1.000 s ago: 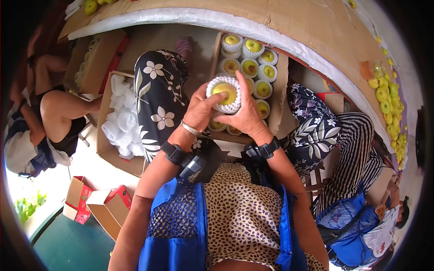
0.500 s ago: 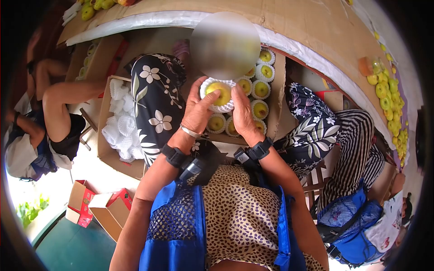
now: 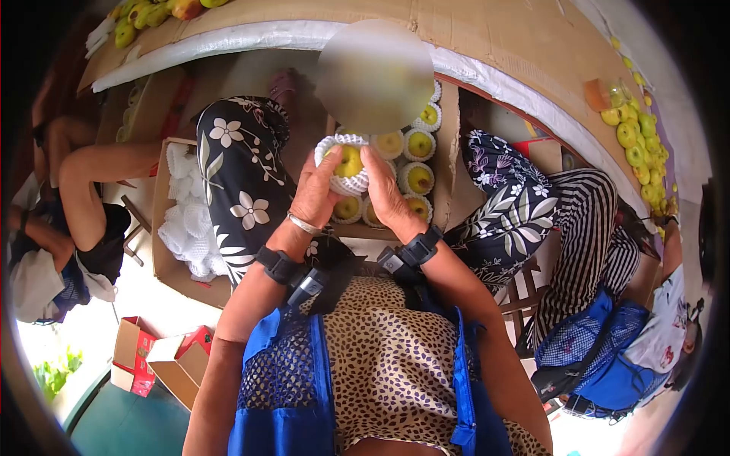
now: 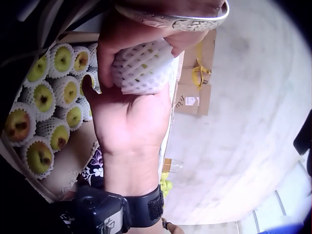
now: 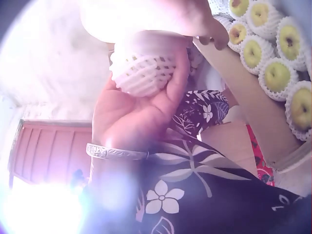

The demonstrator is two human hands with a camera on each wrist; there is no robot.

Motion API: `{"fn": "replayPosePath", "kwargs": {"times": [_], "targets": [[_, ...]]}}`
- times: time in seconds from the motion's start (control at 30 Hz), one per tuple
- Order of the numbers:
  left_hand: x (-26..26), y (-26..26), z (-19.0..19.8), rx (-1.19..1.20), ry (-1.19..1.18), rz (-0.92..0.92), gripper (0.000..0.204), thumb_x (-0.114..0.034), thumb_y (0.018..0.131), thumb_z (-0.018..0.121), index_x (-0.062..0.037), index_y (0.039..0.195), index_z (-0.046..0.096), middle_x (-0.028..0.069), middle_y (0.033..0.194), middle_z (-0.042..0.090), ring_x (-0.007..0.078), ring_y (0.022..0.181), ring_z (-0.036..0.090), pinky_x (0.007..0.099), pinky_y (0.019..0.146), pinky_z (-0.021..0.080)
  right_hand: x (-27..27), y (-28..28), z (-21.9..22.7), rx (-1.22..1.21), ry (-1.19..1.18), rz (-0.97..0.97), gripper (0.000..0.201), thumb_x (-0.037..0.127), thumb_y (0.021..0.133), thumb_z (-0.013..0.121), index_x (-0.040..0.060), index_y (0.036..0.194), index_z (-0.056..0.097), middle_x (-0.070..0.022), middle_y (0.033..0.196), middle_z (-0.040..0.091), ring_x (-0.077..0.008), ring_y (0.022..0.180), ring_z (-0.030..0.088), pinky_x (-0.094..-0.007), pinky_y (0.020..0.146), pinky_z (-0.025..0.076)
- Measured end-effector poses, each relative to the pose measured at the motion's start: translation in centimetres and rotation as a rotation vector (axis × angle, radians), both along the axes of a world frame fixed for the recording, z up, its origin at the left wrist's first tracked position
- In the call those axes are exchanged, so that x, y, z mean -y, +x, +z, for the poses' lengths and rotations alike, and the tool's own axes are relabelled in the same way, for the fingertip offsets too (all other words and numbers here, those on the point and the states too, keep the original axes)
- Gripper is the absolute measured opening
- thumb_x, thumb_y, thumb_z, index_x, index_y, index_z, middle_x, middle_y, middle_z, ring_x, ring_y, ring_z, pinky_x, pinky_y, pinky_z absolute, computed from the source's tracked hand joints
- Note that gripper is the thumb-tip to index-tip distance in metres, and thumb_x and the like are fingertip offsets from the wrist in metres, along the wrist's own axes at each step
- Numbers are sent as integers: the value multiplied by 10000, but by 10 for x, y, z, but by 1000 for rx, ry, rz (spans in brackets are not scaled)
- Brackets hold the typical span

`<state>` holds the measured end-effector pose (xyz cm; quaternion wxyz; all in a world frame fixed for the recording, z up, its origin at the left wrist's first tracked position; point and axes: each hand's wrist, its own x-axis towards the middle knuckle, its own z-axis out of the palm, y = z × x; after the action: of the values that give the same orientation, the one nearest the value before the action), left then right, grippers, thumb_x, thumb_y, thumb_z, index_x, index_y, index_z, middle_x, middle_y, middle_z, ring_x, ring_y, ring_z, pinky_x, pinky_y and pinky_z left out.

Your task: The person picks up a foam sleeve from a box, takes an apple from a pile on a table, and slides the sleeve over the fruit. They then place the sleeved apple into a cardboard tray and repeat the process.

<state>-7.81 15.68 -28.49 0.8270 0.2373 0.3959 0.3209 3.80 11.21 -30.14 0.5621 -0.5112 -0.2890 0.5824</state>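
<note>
In the head view, a yellow-green apple (image 3: 349, 160) sits in a white foam net sleeve (image 3: 350, 185) between both hands, above a box of fruit. My left hand (image 3: 310, 194) holds it from the left, thumb laid over the apple's top. From the other side my right hand (image 3: 389, 194) grips the sleeve, thumb at its rim. The left wrist view shows the sleeve (image 4: 144, 68) with the right palm (image 4: 131, 122) against it. In the right wrist view, the left fingers (image 5: 179, 73) curl round the sleeve, while the right hand (image 5: 151, 19) is washed out by glare.
A cardboard box (image 3: 447, 125) of apples in foam sleeves stands ahead, partly behind a blurred disc. Left of the patterned trouser leg is a box (image 3: 171, 266) of loose foam sleeves (image 3: 190, 220). A cardboard-covered table (image 3: 487, 38) spans the far side. Other people sit on both sides.
The view has shifted, so everything sits a little differently in frame. Both hands still hold the sleeved apple, which is now tilted with more sleeve side showing. The right thumb has moved to the sleeve's rim.
</note>
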Motion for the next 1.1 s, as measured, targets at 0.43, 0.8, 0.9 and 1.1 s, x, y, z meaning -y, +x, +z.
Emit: {"fn": "replayPosePath", "kwargs": {"times": [0.43,0.8,0.9,1.1], "targets": [[4,15,-5,-165,283,186,362,-284,880,553,-73,1161,464,51,1076,550,135,977,521,278,825,437,4,-10,9,-392,-237,-112,371,338,787,660,114,1056,538,40,917,566,-49,799,512,-210,629,418],[-8,13,-8,-79,-49,223,500,-464,917,336,-55,1190,429,80,1145,527,212,1050,509,374,910,395,8,8,0,-354,-307,-166,329,320,768,640,124,1020,562,49,879,574,-45,732,521,-205,603,405],[-12,12,-4,122,-7,91,374,-355,908,452,-52,1127,479,69,1084,556,186,1006,529,354,888,418,9,10,-2,-260,-312,-92,342,344,767,632,122,1020,571,53,886,575,-37,733,514,-197,589,388],[-4,14,-13,74,72,147,319,-135,839,591,-61,1123,465,56,1047,557,157,957,546,312,830,456,7,9,13,-183,-345,-80,397,388,779,617,109,1054,556,42,922,577,-44,764,525,-201,593,386]]}}
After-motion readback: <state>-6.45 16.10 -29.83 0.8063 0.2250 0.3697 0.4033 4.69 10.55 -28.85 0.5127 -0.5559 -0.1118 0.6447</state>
